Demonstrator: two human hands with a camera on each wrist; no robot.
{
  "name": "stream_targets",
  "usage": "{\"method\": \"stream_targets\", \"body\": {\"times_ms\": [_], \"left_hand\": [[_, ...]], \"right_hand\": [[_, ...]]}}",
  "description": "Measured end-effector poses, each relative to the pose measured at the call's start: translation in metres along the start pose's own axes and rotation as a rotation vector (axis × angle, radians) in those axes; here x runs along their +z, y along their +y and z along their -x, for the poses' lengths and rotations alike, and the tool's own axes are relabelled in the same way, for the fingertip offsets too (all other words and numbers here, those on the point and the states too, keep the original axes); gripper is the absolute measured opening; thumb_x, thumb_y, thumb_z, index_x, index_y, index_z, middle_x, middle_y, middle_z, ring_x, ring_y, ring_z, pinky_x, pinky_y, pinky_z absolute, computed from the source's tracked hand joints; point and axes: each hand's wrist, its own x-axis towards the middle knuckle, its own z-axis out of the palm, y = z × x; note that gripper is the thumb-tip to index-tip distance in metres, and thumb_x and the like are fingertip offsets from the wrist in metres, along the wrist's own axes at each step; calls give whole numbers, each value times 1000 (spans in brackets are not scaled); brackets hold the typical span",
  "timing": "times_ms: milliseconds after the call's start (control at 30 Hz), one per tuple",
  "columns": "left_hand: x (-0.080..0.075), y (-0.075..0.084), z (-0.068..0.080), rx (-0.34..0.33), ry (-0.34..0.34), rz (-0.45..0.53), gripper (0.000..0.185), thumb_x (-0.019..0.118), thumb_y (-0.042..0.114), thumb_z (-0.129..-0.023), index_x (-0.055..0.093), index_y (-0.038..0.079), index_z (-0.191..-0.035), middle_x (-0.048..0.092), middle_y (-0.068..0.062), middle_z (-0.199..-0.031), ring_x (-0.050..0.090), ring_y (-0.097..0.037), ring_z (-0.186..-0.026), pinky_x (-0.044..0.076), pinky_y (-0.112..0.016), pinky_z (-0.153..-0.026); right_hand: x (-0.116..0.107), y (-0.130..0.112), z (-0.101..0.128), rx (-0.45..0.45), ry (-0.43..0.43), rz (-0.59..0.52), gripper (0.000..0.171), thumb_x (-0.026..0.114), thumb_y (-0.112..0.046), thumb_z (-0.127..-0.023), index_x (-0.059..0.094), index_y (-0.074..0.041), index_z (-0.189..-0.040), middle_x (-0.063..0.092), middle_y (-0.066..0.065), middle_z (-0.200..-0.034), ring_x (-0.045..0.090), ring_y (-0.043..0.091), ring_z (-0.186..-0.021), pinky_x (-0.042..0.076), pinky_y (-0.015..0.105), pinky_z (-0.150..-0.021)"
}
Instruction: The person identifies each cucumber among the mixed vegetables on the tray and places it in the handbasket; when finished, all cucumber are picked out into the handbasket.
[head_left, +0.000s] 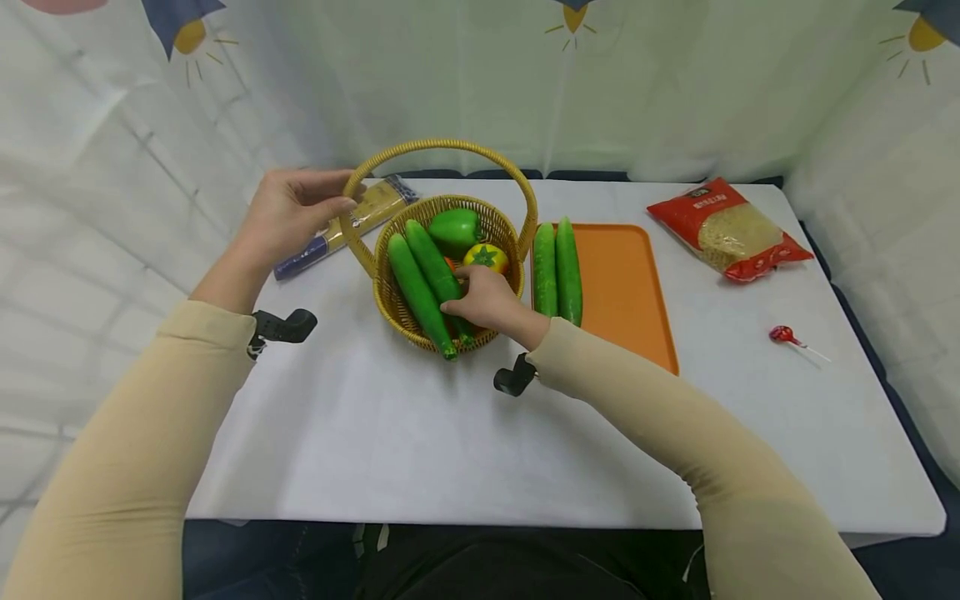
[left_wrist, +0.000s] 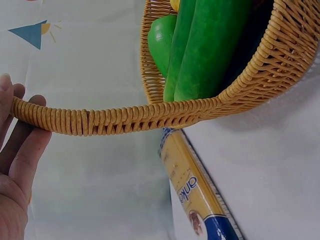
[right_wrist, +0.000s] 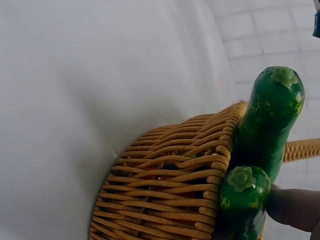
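A wicker basket [head_left: 397,312] stands mid-table with two cucumbers [head_left: 416,292], a green pepper [head_left: 453,229] and a yellow tomato-like fruit [head_left: 487,257] inside. My left hand [head_left: 333,196] grips the left side of the basket's arched handle [head_left: 442,146]; the left wrist view shows its fingers [left_wrist: 20,145] curled behind the handle [left_wrist: 110,120]. My right hand [head_left: 465,304] reaches into the basket and grips the right-hand cucumber [head_left: 433,262] near its front end. In the right wrist view both cucumber tips [right_wrist: 270,120] poke over the rim [right_wrist: 170,190], a finger [right_wrist: 295,207] beside the lower one.
An orange tray [head_left: 622,283] right of the basket holds two more cucumbers [head_left: 557,267] along its left edge. A spaghetti packet [head_left: 375,208] lies behind the basket's left side. A red noodle bag [head_left: 727,229] and a red lollipop [head_left: 783,335] lie at the right.
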Motion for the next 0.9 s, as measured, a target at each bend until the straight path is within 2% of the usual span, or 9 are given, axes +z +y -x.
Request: {"method": "stream_targets", "body": {"times_ms": [233, 533, 900], "left_hand": [[0, 1, 0, 7, -4, 28, 37, 73, 17, -97, 69, 10, -133, 75, 23, -106, 68, 9, -90, 53, -10, -69], [0, 2, 1, 8, -1, 37, 36, 73, 16, -97, 70, 10, -132, 75, 25, -103, 69, 8, -89, 53, -10, -69], [0, 2, 1, 0, -1, 39, 36, 73, 17, -97, 70, 10, -132, 74, 27, -101, 68, 9, -89, 52, -10, -68]], "right_hand": [[-2, 3, 0, 20, 3, -73, 63, 73, -21, -96, 47, -5, -152, 64, 15, -137, 63, 27, -122, 57, 38, -99], [-16, 9, -1, 111, -59, -360, 62, 71, -16, -98, 45, -9, -154, 55, 14, -148, 57, 29, -133, 54, 42, -105], [-40, 20, 10, 124, -105, -466, 59, 70, -16, -98, 48, -15, -153, 53, 12, -152, 58, 26, -132, 53, 42, -106]]}}
